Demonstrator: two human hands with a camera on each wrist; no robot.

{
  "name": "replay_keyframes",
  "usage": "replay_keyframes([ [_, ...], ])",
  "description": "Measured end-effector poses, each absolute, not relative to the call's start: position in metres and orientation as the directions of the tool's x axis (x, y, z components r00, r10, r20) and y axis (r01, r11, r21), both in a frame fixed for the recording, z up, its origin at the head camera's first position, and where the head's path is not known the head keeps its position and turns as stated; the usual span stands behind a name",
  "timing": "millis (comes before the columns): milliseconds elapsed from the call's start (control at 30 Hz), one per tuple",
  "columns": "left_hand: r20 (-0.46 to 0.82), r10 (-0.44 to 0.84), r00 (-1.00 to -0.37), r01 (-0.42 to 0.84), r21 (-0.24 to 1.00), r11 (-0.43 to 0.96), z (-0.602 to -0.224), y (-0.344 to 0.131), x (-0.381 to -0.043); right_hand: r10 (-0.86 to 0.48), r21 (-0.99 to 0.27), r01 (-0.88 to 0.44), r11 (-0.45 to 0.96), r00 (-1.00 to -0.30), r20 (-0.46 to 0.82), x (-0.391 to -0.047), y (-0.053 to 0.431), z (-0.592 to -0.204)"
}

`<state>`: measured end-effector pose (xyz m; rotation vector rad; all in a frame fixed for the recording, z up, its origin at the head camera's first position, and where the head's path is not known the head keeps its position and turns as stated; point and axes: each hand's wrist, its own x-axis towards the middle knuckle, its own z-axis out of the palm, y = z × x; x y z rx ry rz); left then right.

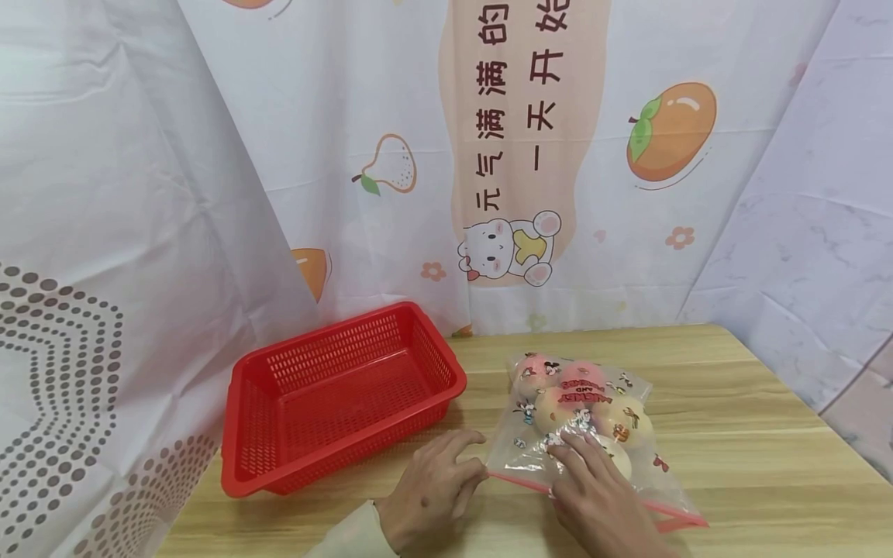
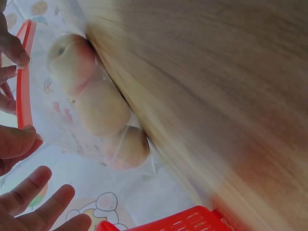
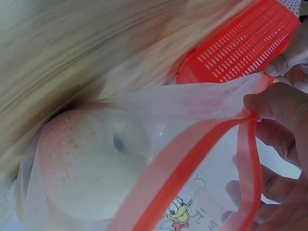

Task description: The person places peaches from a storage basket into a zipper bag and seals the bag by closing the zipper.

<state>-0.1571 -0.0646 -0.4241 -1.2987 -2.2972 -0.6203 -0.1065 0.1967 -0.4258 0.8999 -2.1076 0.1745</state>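
Note:
A clear zip bag (image 1: 519,461) with cartoon prints and a red seal strip lies on the table, holding several peaches (image 1: 560,411). My left hand (image 1: 436,484) pinches the left end of the strip between thumb and finger, its other fingers spread in the left wrist view. My right hand (image 1: 600,496) lies over the near side of the bag. In the right wrist view its thumb (image 3: 269,103) and a finger pinch the red strip (image 3: 180,171), and the two edges part into a gap beside it. A peach (image 3: 91,161) shows close by, inside the bag.
A red plastic basket (image 1: 349,453) with slotted walls stands left of the bag, with nothing in it. The wood-grain table (image 1: 739,434) extends to the right. A printed curtain (image 1: 391,248) hangs behind the table's back edge.

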Motion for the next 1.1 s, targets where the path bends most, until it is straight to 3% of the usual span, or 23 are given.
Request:
replay_keyframes([
  [1100, 0.561, 0.669, -0.488, 0.861, 0.184, 0.474, -0.4228, -0.0640, -0.1557, -0.550, 0.172, -0.656, 0.735, -0.428, 0.717, -0.1049, 0.2050, -0.4243],
])
